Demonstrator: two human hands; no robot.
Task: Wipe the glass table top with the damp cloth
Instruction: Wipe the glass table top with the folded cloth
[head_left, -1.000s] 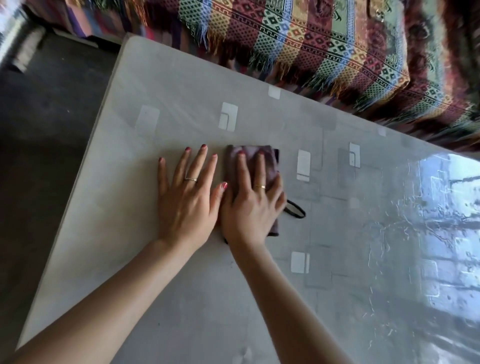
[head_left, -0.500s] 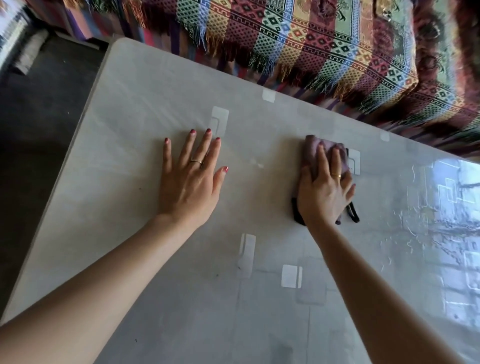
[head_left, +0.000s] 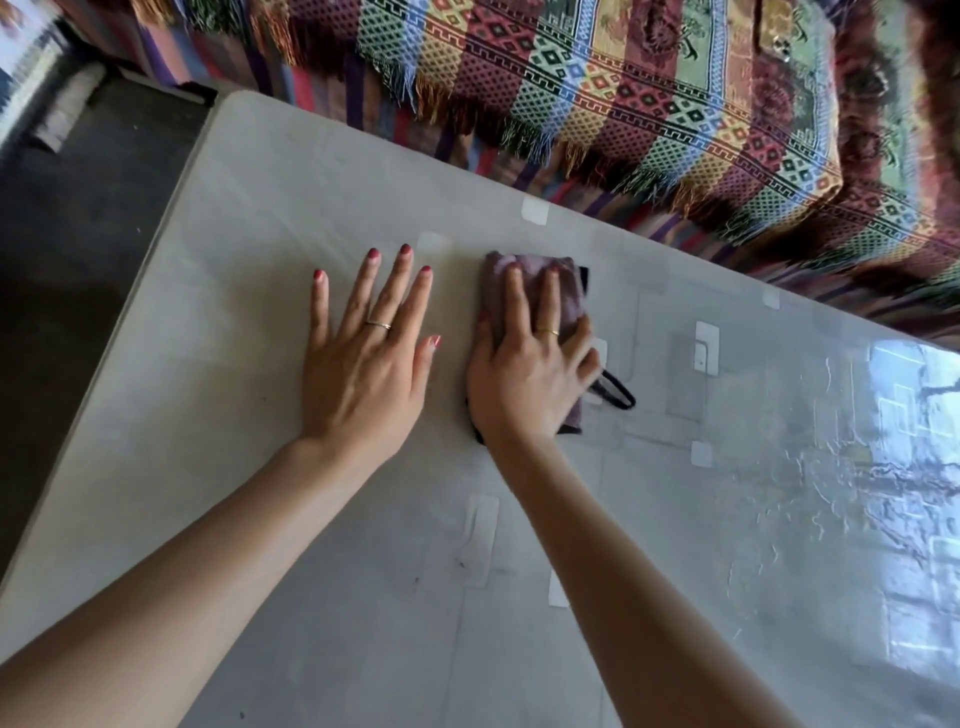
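Observation:
The pale grey glass table top (head_left: 218, 364) fills most of the head view. A folded mauve cloth (head_left: 569, 301) with a black loop lies flat on it near the middle. My right hand (head_left: 530, 374) presses down on the cloth with straight fingers and covers most of it. My left hand (head_left: 363, 364) rests flat on the bare glass just left of the cloth, fingers spread, not touching the cloth.
A striped, fringed woven throw (head_left: 649, 104) hangs along the table's far edge. Dark floor (head_left: 78, 218) lies beyond the left edge. The table's right part (head_left: 857, 493) shows glare and wet streaks.
My right hand slid the cloth out to the right half a second ago and has now brought it back left, close to my left hand. The left hand stayed flat in place.

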